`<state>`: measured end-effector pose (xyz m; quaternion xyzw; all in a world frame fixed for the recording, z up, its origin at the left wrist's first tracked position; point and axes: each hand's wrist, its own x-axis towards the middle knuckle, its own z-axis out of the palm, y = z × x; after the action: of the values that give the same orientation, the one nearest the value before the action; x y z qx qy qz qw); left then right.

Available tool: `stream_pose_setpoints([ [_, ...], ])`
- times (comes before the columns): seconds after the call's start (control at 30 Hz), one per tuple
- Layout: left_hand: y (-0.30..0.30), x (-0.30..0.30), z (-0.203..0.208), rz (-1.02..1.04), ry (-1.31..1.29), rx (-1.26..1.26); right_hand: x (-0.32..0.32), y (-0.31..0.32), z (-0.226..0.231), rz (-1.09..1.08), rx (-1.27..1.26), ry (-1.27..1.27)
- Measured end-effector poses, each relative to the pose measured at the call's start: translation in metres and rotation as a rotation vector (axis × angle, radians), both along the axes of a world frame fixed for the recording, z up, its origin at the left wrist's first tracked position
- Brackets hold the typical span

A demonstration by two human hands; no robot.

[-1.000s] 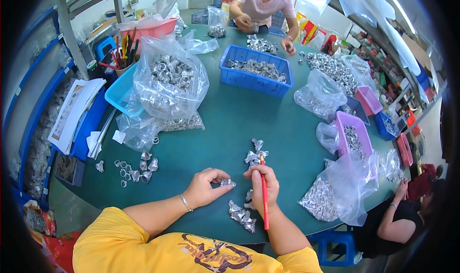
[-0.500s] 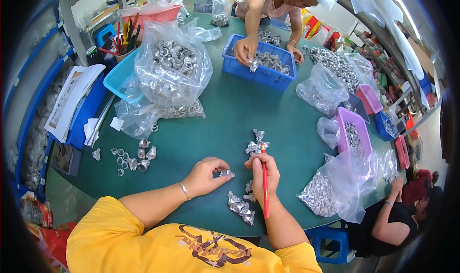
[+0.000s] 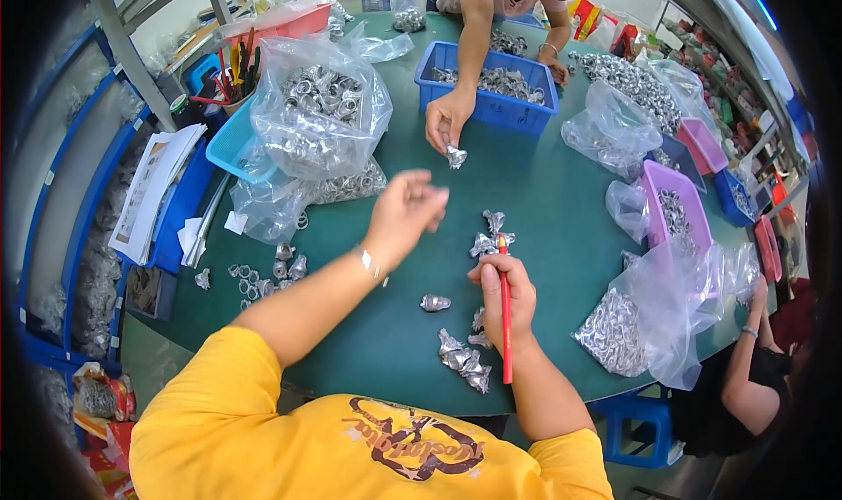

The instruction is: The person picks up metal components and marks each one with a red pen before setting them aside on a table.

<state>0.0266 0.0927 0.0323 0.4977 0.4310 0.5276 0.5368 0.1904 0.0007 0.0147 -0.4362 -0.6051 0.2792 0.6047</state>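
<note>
My left hand (image 3: 409, 209) is raised over the table, empty, its fingers apart, a short way from a co-worker's hand (image 3: 449, 118). That hand pinches a silver metal ring piece (image 3: 456, 157). A red pencil (image 3: 506, 320) stands upright in my right hand (image 3: 517, 296), whose fingers are closed around it. Just beyond the pencil's tip lie several silver ring pieces (image 3: 493, 222). A single silver ring (image 3: 434, 303) rests between my forearms. Nearer me is a small pile of silver ring pieces (image 3: 465, 360), left of my right wrist.
A blue bin (image 3: 517, 114) of metal pieces stands before the co-worker. Clear bags of rings (image 3: 324, 123) fill the left back, beside a turquoise basket (image 3: 226, 156). Loose rings (image 3: 254, 282) lie at left. On the right are a purple basket (image 3: 653, 203) and a bag of pieces (image 3: 612, 332).
My left hand has let go of the ring, leaving it on the table, and moved forward. The co-worker's hand has come toward me with a ring piece. The pencil stays in my right hand.
</note>
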Motion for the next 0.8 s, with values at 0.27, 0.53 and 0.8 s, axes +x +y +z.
stream_pose_setpoints([
  [0.27, 0.089, 0.012, -0.01, -0.018, -0.298, -0.515, -0.003, 0.004, 0.002, 0.046, 0.04, 0.016],
  [0.53, 0.029, 0.007, -0.006, -0.267, -0.616, -0.375, 0.003, 0.006, 0.002, -0.052, 0.082, 0.021],
  [0.8, -0.043, 0.017, -0.004, -0.259, -0.173, 0.06, -0.002, 0.003, 0.003, 0.159, -0.089, 0.422],
])
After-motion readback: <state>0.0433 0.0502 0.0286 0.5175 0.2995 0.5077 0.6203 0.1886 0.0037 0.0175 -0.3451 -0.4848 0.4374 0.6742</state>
